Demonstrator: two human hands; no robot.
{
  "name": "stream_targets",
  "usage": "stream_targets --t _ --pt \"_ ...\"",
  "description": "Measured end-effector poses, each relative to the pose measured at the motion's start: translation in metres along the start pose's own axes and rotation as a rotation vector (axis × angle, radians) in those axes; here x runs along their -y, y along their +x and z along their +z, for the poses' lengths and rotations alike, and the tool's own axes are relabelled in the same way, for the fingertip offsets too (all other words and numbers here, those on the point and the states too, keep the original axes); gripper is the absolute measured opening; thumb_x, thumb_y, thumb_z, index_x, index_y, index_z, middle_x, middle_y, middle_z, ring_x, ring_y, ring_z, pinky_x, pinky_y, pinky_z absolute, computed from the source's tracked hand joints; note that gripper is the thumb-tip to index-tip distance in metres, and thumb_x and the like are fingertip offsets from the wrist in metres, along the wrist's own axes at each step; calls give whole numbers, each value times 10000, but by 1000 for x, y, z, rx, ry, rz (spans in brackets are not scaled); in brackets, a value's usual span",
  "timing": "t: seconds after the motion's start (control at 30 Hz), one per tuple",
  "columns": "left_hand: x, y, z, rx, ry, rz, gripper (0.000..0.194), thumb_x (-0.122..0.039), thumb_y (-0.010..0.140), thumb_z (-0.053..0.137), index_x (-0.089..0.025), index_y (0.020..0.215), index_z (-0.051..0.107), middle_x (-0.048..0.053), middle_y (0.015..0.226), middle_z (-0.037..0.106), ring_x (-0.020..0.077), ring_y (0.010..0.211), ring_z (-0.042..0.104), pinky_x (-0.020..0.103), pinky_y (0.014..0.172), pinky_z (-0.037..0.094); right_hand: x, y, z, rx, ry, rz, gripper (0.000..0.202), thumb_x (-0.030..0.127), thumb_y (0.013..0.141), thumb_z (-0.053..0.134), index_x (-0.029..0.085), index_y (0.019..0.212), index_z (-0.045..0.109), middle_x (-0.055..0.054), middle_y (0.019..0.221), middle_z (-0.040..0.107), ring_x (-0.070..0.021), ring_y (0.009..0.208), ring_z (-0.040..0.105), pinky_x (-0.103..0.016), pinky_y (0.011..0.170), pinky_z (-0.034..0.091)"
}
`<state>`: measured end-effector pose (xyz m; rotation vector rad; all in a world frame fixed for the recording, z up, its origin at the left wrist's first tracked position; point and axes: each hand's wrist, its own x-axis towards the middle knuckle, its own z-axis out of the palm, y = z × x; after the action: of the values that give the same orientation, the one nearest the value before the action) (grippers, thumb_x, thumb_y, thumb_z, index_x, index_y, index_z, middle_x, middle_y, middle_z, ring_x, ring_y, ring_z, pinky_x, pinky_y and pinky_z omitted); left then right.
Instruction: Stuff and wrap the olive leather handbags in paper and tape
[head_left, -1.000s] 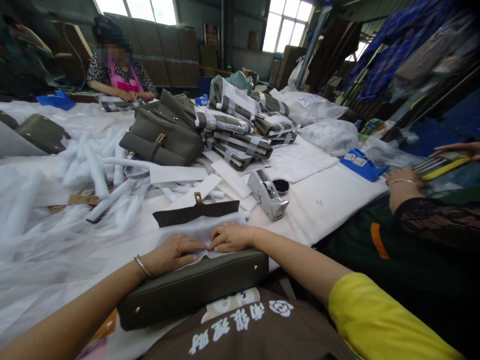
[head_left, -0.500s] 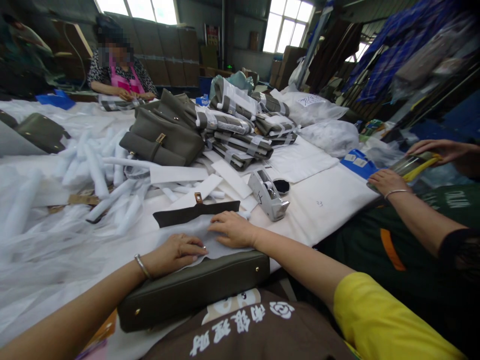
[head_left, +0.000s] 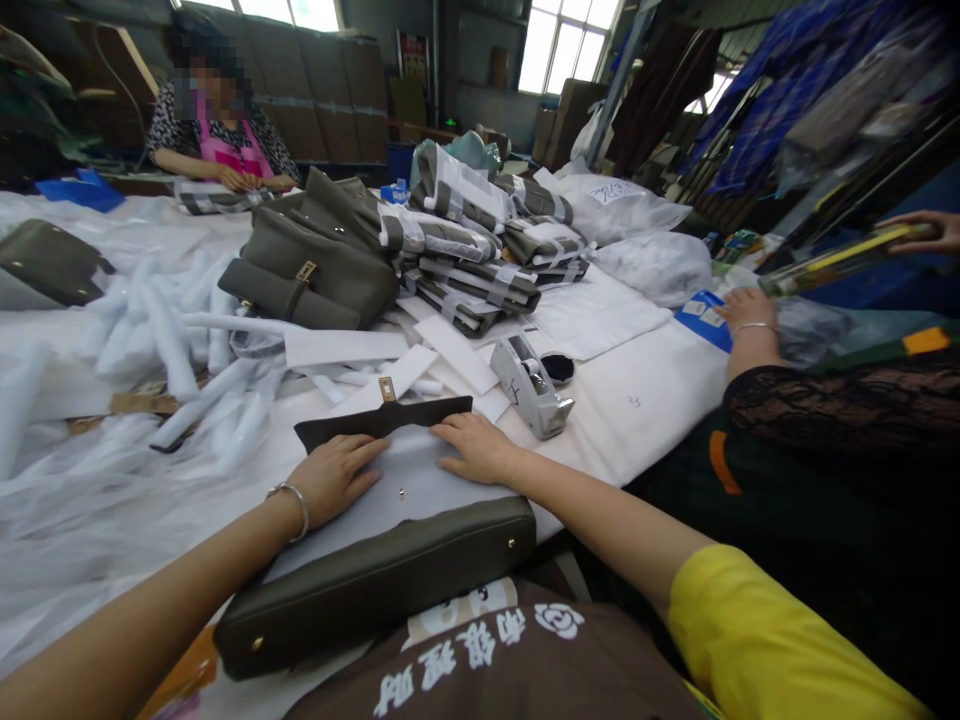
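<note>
A dark olive handbag [head_left: 390,565] lies on the table's near edge with its base toward me. White tissue paper [head_left: 411,465] covers its upper side, and a small gold stud pokes through. Beyond the paper, the bag's dark flap [head_left: 337,428] with a gold clasp plate shows. My left hand [head_left: 341,478] lies on the left part of the paper, fingers stretched toward the flap. On the right side, my right hand [head_left: 476,447] rests with fingers spread over the paper, close to the flap. Neither hand grips anything.
A grey tape dispenser [head_left: 529,385] stands right of the flap. Behind it are a pile of wrapped bags [head_left: 480,250] and an unwrapped olive handbag [head_left: 315,270]. White foam tubes [head_left: 161,330] lie left. A co-worker's hand [head_left: 750,310] is at right; another person sits across the table.
My left hand has slid away from me and left across the paper, uncovering the gold stud. My right hand has shifted slightly. The co-worker at right has moved a hand and the yellow-edged roll.
</note>
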<state>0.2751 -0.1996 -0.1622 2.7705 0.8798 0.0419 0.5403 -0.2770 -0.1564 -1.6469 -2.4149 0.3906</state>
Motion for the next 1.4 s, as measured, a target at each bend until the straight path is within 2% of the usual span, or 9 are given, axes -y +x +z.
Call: stream_targets --t 0.27,0.43,0.67,0.9,1.0,1.07,1.13,1.27,1.4 --pt "-1 0 0 122 120 -98 561 -560 890 248 -257 1313 459 94 1116 587 240 925 553 384 865 384 -15 1 -1 76 -43 15 566 567 829 494 207 1265 504 -132 1166 540 -287 1050 497 -411 891 377" --pt "-5 2 -3 150 170 -198 563 -597 873 230 -246 1165 559 97 1007 625 243 853 577 381 783 386 -12 3 3 54 -77 101 540 591 847 440 185 1190 535 -134 1113 560 -279 1035 508 -396 878 389" --pt "-4 2 -3 114 155 -293 587 -672 829 239 -219 874 609 96 954 661 275 911 580 389 739 380 -10 5 6 17 -79 212 537 620 852 390 185 1125 547 -127 1097 583 -273 1028 523 -399 880 392" --pt "-2 -3 -4 113 92 -426 635 -706 809 220 -211 891 609 108 928 645 285 897 589 394 726 403 -9 12 8 -7 12 468 496 640 821 416 210 993 595 -96 1018 623 -261 948 574 -349 766 427" --pt "-2 -11 -7 12 164 -445 606 -657 840 222 -199 904 614 132 970 603 289 894 574 415 742 409 -11 17 11 -22 90 519 481 637 788 473 211 965 609 -95 1004 632 -261 931 580 -343 754 427" --pt "-3 -14 -8 -119 263 -416 549 -610 855 271 -193 937 619 148 1036 572 310 962 542 464 817 384 -13 20 14 -45 152 535 456 616 764 522 202 931 620 -100 989 638 -261 928 579 -340 760 423" --pt "-2 -14 -7 -174 274 -287 474 -520 889 289 -200 1010 617 139 1082 566 302 1016 516 474 886 356 -16 24 17 -59 196 554 407 571 756 556 191 878 630 -99 952 649 -250 898 586 -328 749 422" --pt "5 -6 5 -79 59 18 454 -438 921 278 -218 1178 581 96 1128 591 232 1008 529 387 915 394 -23 29 21 -81 251 584 247 417 768 579 181 819 634 -54 842 666 -196 791 601 -274 680 428" --pt "11 1 14 -59 -5 27 493 -483 911 301 -220 1256 536 79 1152 591 217 1019 522 373 946 388 -32 24 19 -130 290 595 170 250 769 560 172 901 635 -22 889 667 -143 798 600 -218 678 428"
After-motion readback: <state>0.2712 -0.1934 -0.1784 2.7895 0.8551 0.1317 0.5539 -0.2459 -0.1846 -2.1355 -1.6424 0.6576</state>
